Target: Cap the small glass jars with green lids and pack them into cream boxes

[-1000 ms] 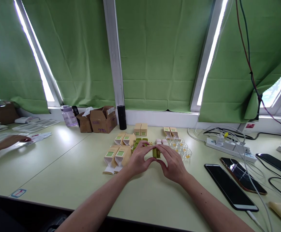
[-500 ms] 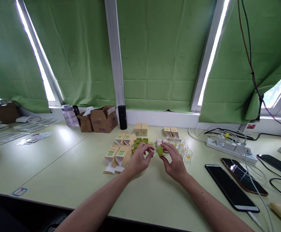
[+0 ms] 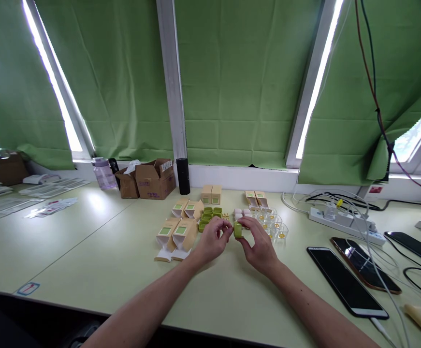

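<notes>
Between thumb and fingers, my right hand (image 3: 260,243) grips a small green piece (image 3: 238,230). My left hand (image 3: 213,240) is just left of it, its fingers pinched together; anything between them is too small to make out. Green square pieces (image 3: 205,217) lie behind my left hand, beside tiny yellow parts (image 3: 225,216). Pale pink blocks (image 3: 242,212) sit behind my right hand, partly covered by it. Several clear cups (image 3: 282,232) with yellow bits inside stand to the right. Open tan boxes with green labels (image 3: 184,231) lie left of my left hand.
Two upright tan boxes (image 3: 211,194) and two open ones (image 3: 256,199) stand farther back. A black cylinder (image 3: 183,176), cardboard boxes (image 3: 155,180) and a purple bottle (image 3: 104,173) line the wall. Phones (image 3: 346,280), cables and a power strip (image 3: 346,225) lie at right.
My right hand has shifted slightly left with the green piece. The fingers of my left hand have closed together near it. A person's hand at the far left edge has left the view.
</notes>
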### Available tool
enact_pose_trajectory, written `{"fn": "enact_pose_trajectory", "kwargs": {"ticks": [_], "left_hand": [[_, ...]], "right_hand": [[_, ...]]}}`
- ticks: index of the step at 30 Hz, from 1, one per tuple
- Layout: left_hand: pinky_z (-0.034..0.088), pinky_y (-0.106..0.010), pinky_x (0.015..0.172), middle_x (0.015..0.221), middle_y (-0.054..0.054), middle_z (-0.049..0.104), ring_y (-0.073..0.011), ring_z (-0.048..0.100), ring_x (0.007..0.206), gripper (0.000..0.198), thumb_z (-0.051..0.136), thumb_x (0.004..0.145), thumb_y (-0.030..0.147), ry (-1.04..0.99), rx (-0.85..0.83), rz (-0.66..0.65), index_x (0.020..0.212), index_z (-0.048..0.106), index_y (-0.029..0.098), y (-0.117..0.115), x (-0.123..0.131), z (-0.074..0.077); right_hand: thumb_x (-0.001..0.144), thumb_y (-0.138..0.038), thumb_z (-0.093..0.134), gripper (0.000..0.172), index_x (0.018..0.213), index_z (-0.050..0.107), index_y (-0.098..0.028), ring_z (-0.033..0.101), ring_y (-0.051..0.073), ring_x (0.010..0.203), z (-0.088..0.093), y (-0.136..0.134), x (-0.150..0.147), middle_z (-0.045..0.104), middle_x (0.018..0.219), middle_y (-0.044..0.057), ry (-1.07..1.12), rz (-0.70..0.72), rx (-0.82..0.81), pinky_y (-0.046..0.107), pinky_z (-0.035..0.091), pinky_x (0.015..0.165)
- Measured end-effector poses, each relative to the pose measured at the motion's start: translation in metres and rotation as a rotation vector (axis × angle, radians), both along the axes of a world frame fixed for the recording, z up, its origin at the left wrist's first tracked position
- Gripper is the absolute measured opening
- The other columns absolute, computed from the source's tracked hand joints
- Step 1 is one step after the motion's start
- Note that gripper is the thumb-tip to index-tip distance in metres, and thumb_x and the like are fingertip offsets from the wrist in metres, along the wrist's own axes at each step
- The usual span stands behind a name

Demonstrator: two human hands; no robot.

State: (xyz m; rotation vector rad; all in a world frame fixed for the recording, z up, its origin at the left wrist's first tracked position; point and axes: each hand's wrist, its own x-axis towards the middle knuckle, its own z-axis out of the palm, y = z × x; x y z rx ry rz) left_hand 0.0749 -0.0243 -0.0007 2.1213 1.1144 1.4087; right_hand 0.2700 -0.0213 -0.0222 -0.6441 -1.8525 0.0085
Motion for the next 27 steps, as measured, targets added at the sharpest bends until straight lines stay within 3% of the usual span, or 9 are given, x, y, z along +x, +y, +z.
{"fn": "enact_pose_trajectory", "kwargs": {"ticks": [27], "left_hand": [[0.046,-0.027,0.063,0.075,-0.001,0.058,-0.0143,0.055,0.068,0.019,0.061,0.095,0.033,-0.052,-0.068,-0.026,0.084,0.060,0.019,0.0007,-0.0011,0.0006]], "right_hand": [[0.096,-0.015,0.058,0.041,0.136,0.055,-0.024,0.065,0.031,0.125,-0.0015,0.0017,-0.0004,0.068,0.128,0.015,-0.015,0.005,-0.031,0.052,0.060,0.103]]}}
